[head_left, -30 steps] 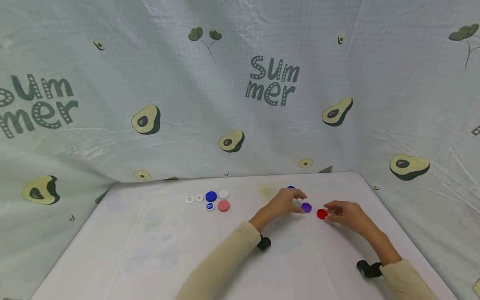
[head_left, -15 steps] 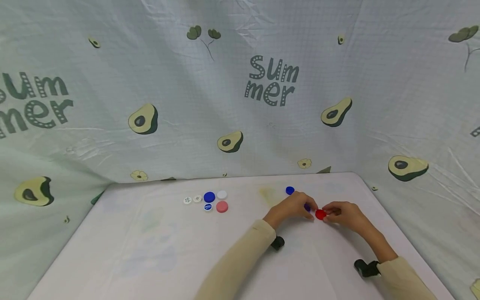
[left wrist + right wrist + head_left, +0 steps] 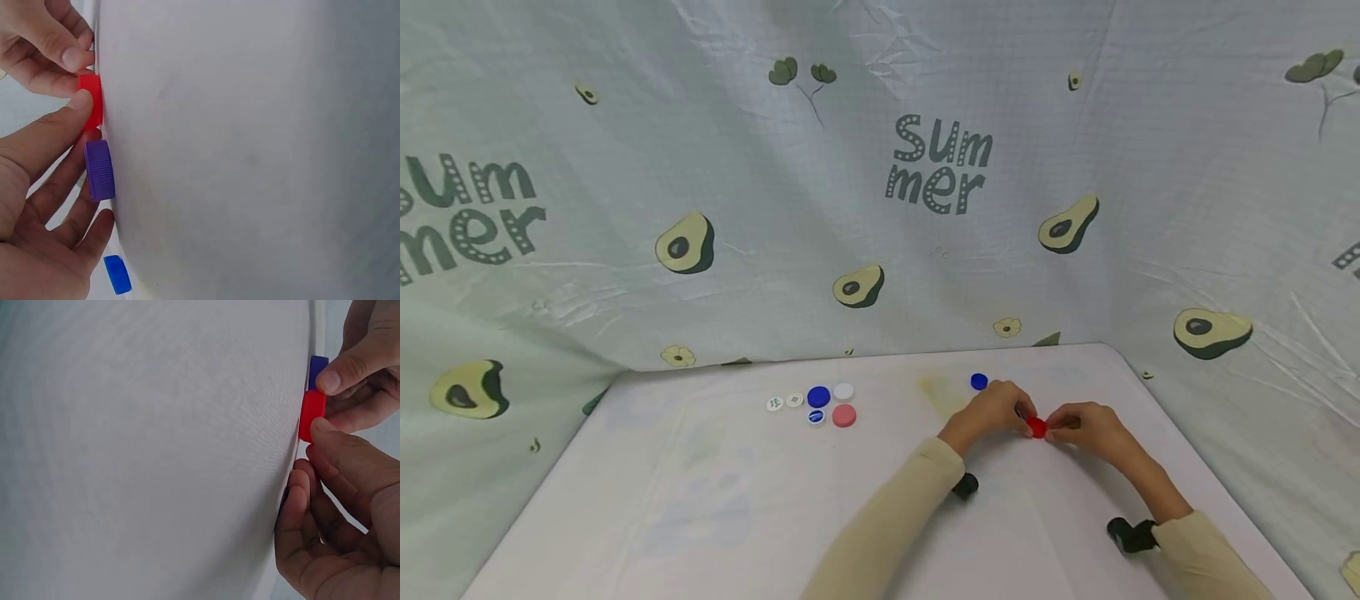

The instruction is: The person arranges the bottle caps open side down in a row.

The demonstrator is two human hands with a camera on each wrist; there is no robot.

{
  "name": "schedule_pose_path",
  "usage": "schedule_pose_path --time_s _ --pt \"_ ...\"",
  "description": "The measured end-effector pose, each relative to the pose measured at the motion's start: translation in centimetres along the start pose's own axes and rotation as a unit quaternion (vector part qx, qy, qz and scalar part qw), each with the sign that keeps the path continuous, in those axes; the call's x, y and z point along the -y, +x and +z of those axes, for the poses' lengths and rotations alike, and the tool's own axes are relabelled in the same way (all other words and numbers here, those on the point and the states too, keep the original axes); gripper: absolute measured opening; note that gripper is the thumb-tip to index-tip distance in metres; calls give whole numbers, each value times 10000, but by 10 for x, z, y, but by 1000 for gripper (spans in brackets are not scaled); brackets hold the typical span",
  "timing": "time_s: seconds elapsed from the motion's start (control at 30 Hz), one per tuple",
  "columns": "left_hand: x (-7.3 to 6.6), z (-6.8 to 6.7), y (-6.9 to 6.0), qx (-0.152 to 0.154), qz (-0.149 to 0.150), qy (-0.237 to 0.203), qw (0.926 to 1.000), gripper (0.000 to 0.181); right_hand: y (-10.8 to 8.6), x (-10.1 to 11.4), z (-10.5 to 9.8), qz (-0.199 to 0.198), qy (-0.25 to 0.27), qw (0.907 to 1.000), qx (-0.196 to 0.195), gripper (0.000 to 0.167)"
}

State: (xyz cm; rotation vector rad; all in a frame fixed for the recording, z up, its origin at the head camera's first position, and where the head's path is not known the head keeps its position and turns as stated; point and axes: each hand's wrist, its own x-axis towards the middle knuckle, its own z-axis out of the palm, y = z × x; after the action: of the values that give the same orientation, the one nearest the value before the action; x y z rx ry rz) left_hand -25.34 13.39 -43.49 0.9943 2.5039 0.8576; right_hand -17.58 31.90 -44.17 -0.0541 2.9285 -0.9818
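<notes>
Red bottle cap sat right of centre in head frame, between my left hand and right hand, both pinching its edges. Left wrist view showed ridged purple cap just below it; head view mostly hid that.

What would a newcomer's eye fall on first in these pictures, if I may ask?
Probably the bright red cap, held between the left grip and right grip toward the right of the table, with a purple cap close beside it. Next might come the sheet behind, printed with avocados and "summer" lettering.
</notes>
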Motion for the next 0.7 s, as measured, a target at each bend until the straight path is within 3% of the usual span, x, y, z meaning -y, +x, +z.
schedule_pose_path --time_s 0.23,0.53,0.7 --pt "-1 0 0 -15 135 -34 9999 17 1 2 -1 -415 46 9991 -30 24" --pt "3 -3 0 -161 270 -324 9990 17 0 4 0 -480 -29 9981 -373 21" --pt "2 -11 -4 -292 506 -260 9980 22 -2 10 -4 -596 12 9966 -576 21"
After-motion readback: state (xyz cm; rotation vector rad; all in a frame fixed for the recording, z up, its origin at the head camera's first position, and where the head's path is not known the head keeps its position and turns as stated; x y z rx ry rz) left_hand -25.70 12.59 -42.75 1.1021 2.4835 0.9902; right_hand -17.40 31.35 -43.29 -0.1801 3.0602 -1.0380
